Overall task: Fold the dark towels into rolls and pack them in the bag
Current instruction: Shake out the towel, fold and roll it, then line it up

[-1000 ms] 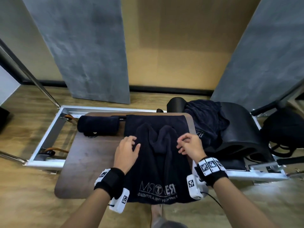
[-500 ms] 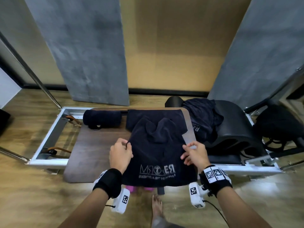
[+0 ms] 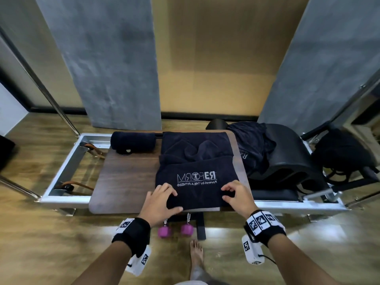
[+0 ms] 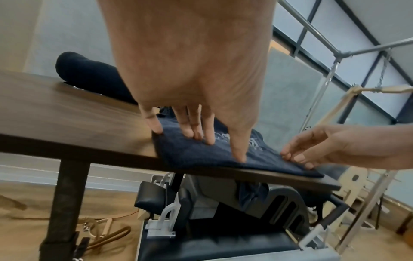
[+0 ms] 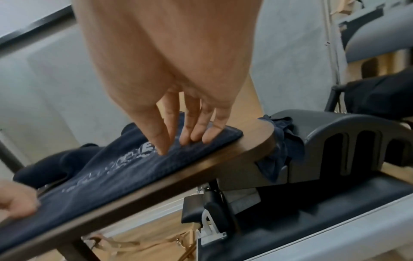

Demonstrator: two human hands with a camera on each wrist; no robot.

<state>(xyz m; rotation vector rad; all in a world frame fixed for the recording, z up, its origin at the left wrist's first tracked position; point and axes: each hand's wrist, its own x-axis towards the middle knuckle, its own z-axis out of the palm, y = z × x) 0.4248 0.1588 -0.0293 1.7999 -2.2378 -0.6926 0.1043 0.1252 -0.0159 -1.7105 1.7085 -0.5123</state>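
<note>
A dark navy towel (image 3: 196, 177) with a white logo lies on the wooden table top (image 3: 127, 177), bunched at its far half. My left hand (image 3: 164, 196) presses straight fingers on the towel's near left corner (image 4: 190, 155). My right hand (image 3: 232, 192) presses its fingertips (image 5: 187, 139) on the near right corner. Neither hand grips the cloth. A rolled dark towel (image 3: 133, 142) rests at the table's far left. A loose dark towel (image 3: 253, 145) drapes over the black arc barrel (image 3: 287, 161). The black bag (image 3: 345, 155) sits at the far right.
The table stands across a metal-framed reformer (image 3: 67, 167) with leather straps (image 3: 76, 185). Two purple weights (image 3: 176, 230) hang under the table's near edge by my bare foot (image 3: 196, 254). Grey panels and metal poles stand behind.
The towel's logo end hung over the table's near edge; now it lies flat on the table. Both hands have come back from the towel's middle to its near corners.
</note>
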